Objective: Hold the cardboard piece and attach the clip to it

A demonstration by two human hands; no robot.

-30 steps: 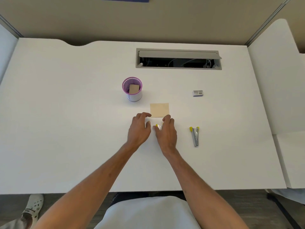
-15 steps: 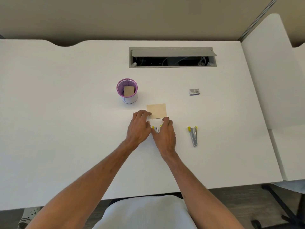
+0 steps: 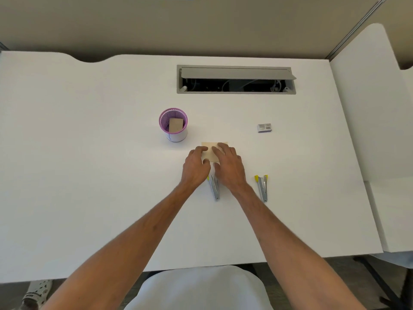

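Note:
Both of my hands lie over a tan paper card [image 3: 209, 153] on the white desk [image 3: 89, 175]. My left hand [image 3: 196, 167] touches the card's left edge with its fingertips. My right hand [image 3: 229, 167] rests flat on the card's right half, fingers fairly straight. A grey metal stapler with yellow tips [image 3: 214, 187] lies on the desk between my wrists, no hand on it. A second like stapler [image 3: 262, 187] lies to the right of my right wrist.
A purple-rimmed white cup [image 3: 173, 125] with a tan card standing in it is left of and behind my hands. A small grey staple box [image 3: 264, 127] lies at the right. An open grey cable hatch [image 3: 235, 79] is at the back. Another white desk [image 3: 375, 130] adjoins on the right.
Both hands have moved forward off the stapler onto the tan card. The stapler that my right hand covered now lies uncovered between my wrists.

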